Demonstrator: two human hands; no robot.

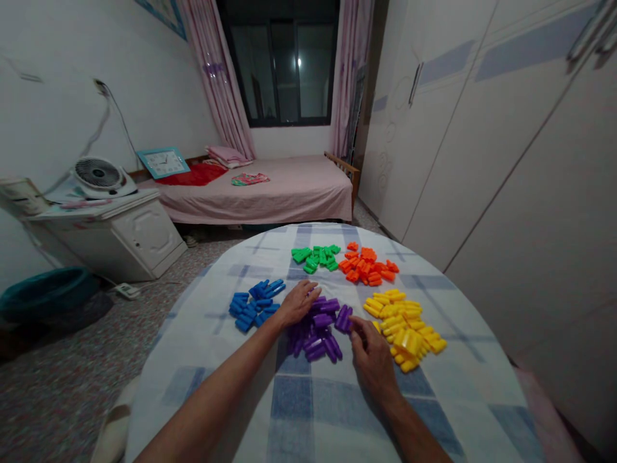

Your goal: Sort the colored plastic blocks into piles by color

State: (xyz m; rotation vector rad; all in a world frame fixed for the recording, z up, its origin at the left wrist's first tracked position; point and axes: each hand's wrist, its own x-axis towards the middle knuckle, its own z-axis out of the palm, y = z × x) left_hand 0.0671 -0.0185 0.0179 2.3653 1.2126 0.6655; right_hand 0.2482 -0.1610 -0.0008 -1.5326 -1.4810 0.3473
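Two bare forearms come in from the bottom edge, cut off there, above a round table under a white cloth with blue-grey checks [289, 444]; a pale object [112, 424] at lower left is cut off and hard to make out. The right hand [376, 360] has its fingers curled, tips at the right edge of a ribbed purple plastic piece [344, 319]; I cannot tell whether it pinches it. That piece lies on the right side of a heap of glossy purple plastic pieces [315, 347], its long axis running away from the camera, far end leaning right. The heap's other pieces point various ways. The left hand [299, 302] is palm down, fingers extended over the heap's far left side, hiding pieces beneath. Blue plastic pieces [248, 310] lie to the left, yellow ones [407, 328] to the right, one partly behind the right hand; farther off, green ones [321, 257] sit beside orange-red ones [365, 265]. Beyond the table stand a white cabinet [144, 235] bearing a fan [99, 175], a pale wardrobe [448, 128] cut off at right, a pink-covered bed [294, 183] and a dark window [284, 71] between pink curtains [216, 71].
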